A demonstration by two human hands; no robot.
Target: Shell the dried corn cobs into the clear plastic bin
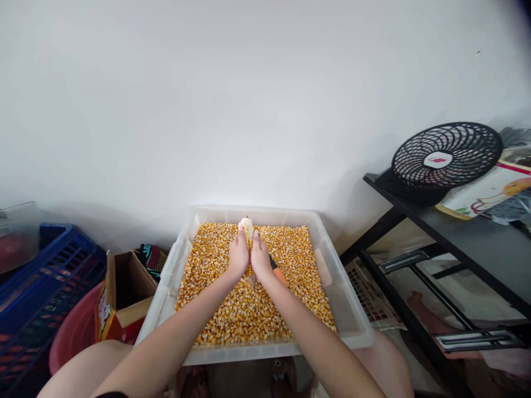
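A pale cob (247, 225) is clasped between the left hand (238, 255) and the right hand (261, 257), which are pressed side by side with the fingers stretched forward and closed around it. Only the stripped tip of the cob is seen, poking out beyond the fingertips; the rest is hidden by the palms. This two-handed grip looks suited to twisting kernels loose, though no falling kernels can be made out.

The hands are held low over the far middle of a clear plastic tub (352, 327), so that whatever comes off the cob would be caught inside it. The tub is filled nearly from wall to wall with loose yellow kernels (232, 309), heaped a little toward the near edge. Just beside the right wrist, an orange-handled tool (280, 275) is laid on the kernels, its working end hidden under the wrist. The tub appears to be rested across the person's knees, which are seen at its near corners.

Left of the tub, an open cardboard box (124, 287) is stood against a pink basin (77, 331), with a blue crate (45, 282) beyond. To the right, a black fan (446, 160) is set on a dark table (464, 232), tilted back toward the white wall.
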